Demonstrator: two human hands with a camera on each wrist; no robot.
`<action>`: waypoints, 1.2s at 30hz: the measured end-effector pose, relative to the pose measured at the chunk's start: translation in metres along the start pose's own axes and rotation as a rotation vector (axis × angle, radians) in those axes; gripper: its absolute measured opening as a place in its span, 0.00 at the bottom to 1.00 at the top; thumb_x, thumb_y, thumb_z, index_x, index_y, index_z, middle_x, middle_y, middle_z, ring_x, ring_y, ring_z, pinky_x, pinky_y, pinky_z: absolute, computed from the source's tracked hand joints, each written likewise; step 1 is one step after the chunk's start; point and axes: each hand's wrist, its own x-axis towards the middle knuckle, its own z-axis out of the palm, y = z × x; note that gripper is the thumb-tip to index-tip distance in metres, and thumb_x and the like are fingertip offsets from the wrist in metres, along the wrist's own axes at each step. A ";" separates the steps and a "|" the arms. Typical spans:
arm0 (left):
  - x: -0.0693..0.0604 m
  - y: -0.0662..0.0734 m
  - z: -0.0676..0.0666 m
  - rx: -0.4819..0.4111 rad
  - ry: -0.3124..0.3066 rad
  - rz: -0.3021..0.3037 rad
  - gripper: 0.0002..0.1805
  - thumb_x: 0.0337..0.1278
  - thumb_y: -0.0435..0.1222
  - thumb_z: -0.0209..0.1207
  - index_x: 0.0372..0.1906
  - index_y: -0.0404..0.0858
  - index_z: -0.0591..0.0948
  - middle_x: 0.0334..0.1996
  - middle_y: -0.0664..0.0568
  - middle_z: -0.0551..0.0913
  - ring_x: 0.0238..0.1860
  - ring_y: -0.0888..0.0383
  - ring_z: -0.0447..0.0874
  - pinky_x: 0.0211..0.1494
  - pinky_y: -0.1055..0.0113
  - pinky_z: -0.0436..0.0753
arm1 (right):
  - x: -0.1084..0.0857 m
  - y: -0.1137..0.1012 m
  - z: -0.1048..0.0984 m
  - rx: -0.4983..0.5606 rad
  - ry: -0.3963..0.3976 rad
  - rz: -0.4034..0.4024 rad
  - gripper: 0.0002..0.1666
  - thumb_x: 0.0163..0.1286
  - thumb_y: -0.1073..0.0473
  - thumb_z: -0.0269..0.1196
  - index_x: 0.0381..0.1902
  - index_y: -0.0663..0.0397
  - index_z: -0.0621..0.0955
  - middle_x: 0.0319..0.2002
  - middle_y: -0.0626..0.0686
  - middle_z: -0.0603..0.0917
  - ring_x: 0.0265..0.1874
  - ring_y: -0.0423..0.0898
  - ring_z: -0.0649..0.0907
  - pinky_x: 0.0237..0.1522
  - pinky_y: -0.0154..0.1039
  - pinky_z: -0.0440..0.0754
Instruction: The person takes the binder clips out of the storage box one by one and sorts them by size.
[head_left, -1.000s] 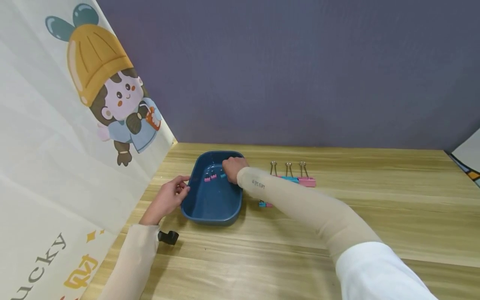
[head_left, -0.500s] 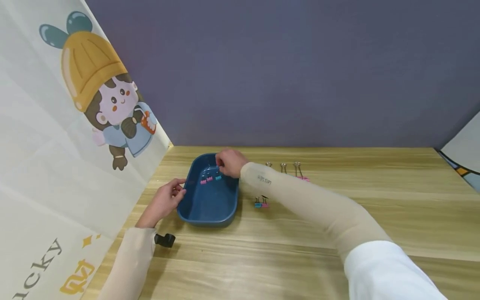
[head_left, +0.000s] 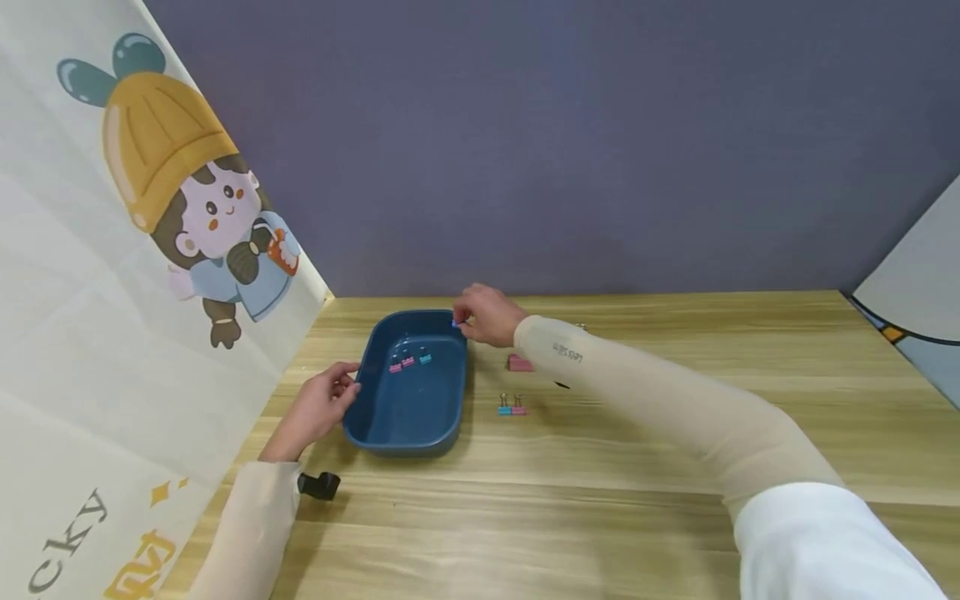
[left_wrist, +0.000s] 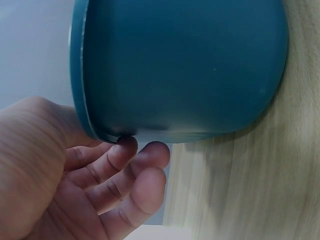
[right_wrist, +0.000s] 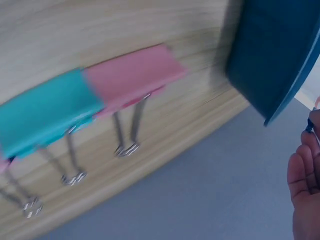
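A dark blue plastic basin stands on the table, holding two small pink binder clips and a small blue binder clip. At its left rim, my left hand holds it with bent fingers; the fingertips meet the outer wall in the left wrist view. Above the far right corner of the basin, my right hand pinches a small blue binder clip, mostly hidden by the fingers. In the right wrist view, that hand is only partly visible at the right edge.
Right of the basin lie a small blue clip and a small pink clip. Behind them is a row of large binder clips, partly covered by my right arm, including a pink one and a turquoise one. A grey wall rises behind.
My right hand has moved from inside the basin to the right and up, over its far right rim. The left hand stays at the left rim. The head view has shifted.
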 end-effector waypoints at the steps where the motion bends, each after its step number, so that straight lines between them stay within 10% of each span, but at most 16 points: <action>1: -0.001 0.000 0.000 0.002 0.000 0.000 0.18 0.63 0.28 0.54 0.57 0.27 0.73 0.31 0.45 0.77 0.26 0.56 0.76 0.19 0.66 0.77 | -0.003 0.002 -0.001 -0.002 0.003 -0.014 0.03 0.62 0.64 0.64 0.34 0.55 0.84 0.33 0.48 0.79 0.36 0.45 0.74 0.40 0.38 0.74; 21: -0.001 0.001 -0.001 0.011 -0.013 -0.014 0.18 0.64 0.29 0.54 0.58 0.27 0.72 0.31 0.45 0.77 0.25 0.55 0.76 0.20 0.66 0.77 | -0.086 0.021 -0.006 -0.081 0.012 -0.191 0.04 0.56 0.64 0.70 0.27 0.53 0.83 0.27 0.47 0.77 0.29 0.42 0.74 0.33 0.36 0.74; 36: -0.001 0.003 -0.001 0.007 -0.008 0.012 0.18 0.64 0.28 0.54 0.57 0.26 0.73 0.30 0.45 0.76 0.24 0.56 0.75 0.18 0.66 0.77 | -0.145 0.017 0.016 -0.043 -0.069 -0.140 0.05 0.56 0.63 0.70 0.29 0.50 0.83 0.31 0.44 0.78 0.32 0.39 0.76 0.35 0.32 0.77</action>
